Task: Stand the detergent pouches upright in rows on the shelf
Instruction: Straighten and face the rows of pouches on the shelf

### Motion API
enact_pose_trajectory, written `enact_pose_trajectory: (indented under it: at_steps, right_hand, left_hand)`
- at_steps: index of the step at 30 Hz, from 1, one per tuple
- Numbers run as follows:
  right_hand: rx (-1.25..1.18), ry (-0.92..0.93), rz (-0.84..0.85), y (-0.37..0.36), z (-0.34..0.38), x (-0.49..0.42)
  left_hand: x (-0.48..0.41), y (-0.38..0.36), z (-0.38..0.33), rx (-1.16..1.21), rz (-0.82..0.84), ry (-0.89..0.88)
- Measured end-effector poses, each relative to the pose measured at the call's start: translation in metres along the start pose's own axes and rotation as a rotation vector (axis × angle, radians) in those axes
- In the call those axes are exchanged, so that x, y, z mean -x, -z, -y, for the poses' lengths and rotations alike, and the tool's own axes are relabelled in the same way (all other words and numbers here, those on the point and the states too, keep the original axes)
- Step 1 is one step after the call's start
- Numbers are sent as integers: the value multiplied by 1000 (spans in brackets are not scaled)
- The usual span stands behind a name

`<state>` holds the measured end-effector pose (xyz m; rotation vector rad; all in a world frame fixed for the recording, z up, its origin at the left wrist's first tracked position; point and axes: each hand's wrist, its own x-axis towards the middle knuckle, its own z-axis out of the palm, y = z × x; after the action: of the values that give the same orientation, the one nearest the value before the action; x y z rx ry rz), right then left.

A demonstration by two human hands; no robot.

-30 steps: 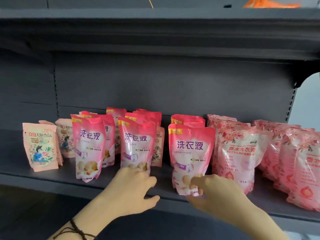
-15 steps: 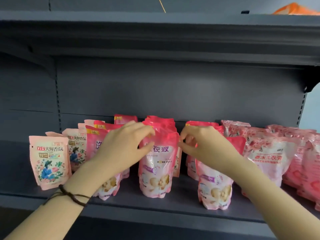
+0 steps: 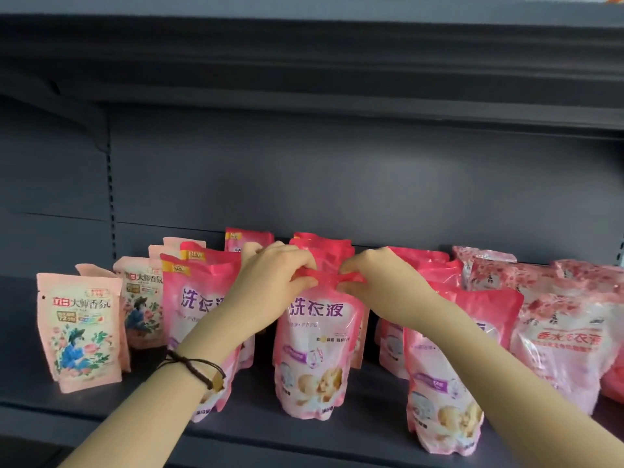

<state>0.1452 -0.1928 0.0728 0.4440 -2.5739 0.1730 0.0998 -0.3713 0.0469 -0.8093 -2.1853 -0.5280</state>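
Shelf: dark grey metal shelf (image 3: 256,420) with a back panel and another board overhead; it carries every pouch listed below.

Right-hand stock: pale pink floral plastic pouches with red lettering (image 3: 567,336), bulky, leaning on one another rather than standing straight, touching the rows beside them.

Centre stock: glossy hot-pink-topped detergent pouches with purple lettering, in three files running front to back. Left-file front pouch (image 3: 199,319) upright, partly behind the left forearm. Right-file front pouch (image 3: 449,400) upright, nearest the shelf edge.

Pouch in hand: middle-file front pouch (image 3: 314,352), base on the shelf, upright, its pink top seal crumpled between both hands.

Left-hand stock: small matt peach pouches with a blue figure among flowers (image 3: 81,332), upright, in a short file at the far left.

Left hand (image 3: 273,285): fingers pressed together, pinching the left part of the middle pouch's top seal.

Right hand (image 3: 378,285): fingers closed likewise on the right part of the same seal.

Wrist item: dark braided cord bracelet (image 3: 196,369) on the left wrist.

Change: a second ago both hands sat low at the bases of the front pouches; they have since risen and met on one top seal.

Meaning: bases look seated; work now appears to be straightening this top so the file stands true. The floral group probably remains.
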Motion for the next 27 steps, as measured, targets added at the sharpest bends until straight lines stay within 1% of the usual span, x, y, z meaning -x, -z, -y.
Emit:
enact_pose_trajectory:
  at_steps: [4, 6, 8, 9, 11, 13, 15, 17, 18, 20, 24, 27]
  right_hand:
    - [-111, -31, -39, 11, 0, -2]
    - [-156, -73, -102, 17, 1, 2]
    - [-278, -137, -162, 23, 2, 7]
    - [-397, -176, -196, 28, 2, 11]
    - [-748, -238, -278, 33, 2, 21]
    - [-1060, -275, -342, 33, 4, 33]
    - [-1254, -291, -395, 29, 3, 46]
    - [-1375, -299, -442, 27, 0, 60]
    - [-1409, -299, -468, 27, -4, 67]
    - [-1405, -300, -543, 27, -13, 81]
    - [-1301, -356, -663, 24, -38, 110]
    - [-1317, -367, -690, 22, -58, 123]
  left_hand:
    - [-6, 11, 1, 35, -13, -67]
    - [-8, 19, 1, 221, -21, -33]
    - [-10, 28, -2, 475, -45, 21]
    - [-12, 32, -4, 596, -55, 44]
    - [-16, 35, -13, 834, -74, 80]
    - [-19, 33, -28, 1020, -131, 141]
    - [-19, 25, -47, 1132, -181, 233]
    - [-17, 14, -67, 1212, -184, 322]
    - [-15, 9, -75, 1259, -182, 353]
    - [-11, -2, -93, 1327, -177, 383]
    - [-9, -24, -130, 1356, -159, 393]
    - [-13, -42, -151, 1345, -179, 407]
